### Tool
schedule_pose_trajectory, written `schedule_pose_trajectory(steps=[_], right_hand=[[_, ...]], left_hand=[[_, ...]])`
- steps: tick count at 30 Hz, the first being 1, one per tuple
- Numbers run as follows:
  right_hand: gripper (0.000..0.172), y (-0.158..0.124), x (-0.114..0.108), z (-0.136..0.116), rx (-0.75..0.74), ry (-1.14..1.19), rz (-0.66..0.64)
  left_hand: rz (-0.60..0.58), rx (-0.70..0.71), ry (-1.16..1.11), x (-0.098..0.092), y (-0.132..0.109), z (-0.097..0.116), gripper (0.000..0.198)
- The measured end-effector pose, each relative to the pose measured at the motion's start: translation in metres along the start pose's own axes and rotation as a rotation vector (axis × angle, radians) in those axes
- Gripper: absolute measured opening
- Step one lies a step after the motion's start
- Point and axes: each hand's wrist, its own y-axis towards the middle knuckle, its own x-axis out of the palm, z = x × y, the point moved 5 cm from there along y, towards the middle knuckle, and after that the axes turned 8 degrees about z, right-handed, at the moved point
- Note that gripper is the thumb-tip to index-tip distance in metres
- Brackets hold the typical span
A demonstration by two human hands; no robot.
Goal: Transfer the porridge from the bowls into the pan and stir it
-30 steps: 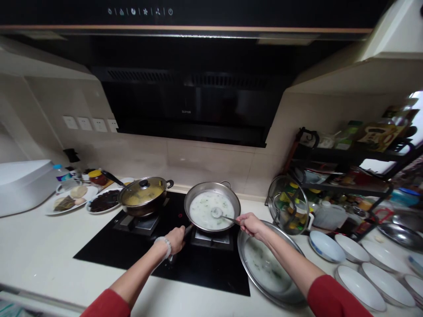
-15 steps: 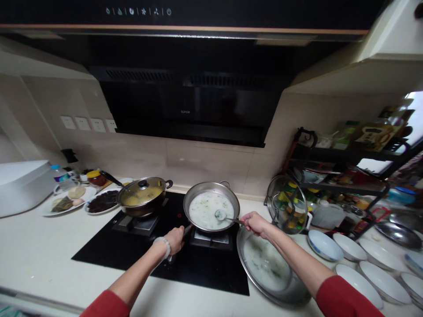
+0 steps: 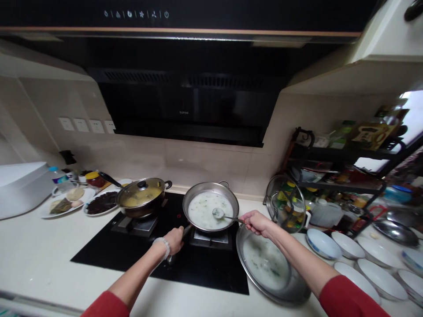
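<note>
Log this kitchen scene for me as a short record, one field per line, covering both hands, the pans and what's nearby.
Left hand: grip closed around the pan handle
Right hand: holding a ladle, its bowl over or in the soup; contact unclear
Steel frying pan: on right burner, uncovered, with milky soup and green bits
Metal basin: at cooktop's right edge, similar milky liquid
Black-handled pan: on left burner, glass lid on
Far right: white bowls on counter

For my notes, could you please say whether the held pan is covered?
Uncovered: the pan has no lid over its white contents.
</note>
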Motion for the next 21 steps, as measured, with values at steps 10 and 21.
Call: schedule_pose_trajectory(steps=[10, 21], right_hand=[[0.021, -0.019, -0.033, -0.005, 0.011, 0.053, -0.001], [0.038, -0.057, -0.113, 0.083, 0.092, 0.092, 0.159]], left_hand=[[0.006, 0.0, 0.016, 0.0, 0.0, 0.0, 0.036], [0.021, 0.012, -0.006, 0.006, 0.005, -0.003, 0.037]])
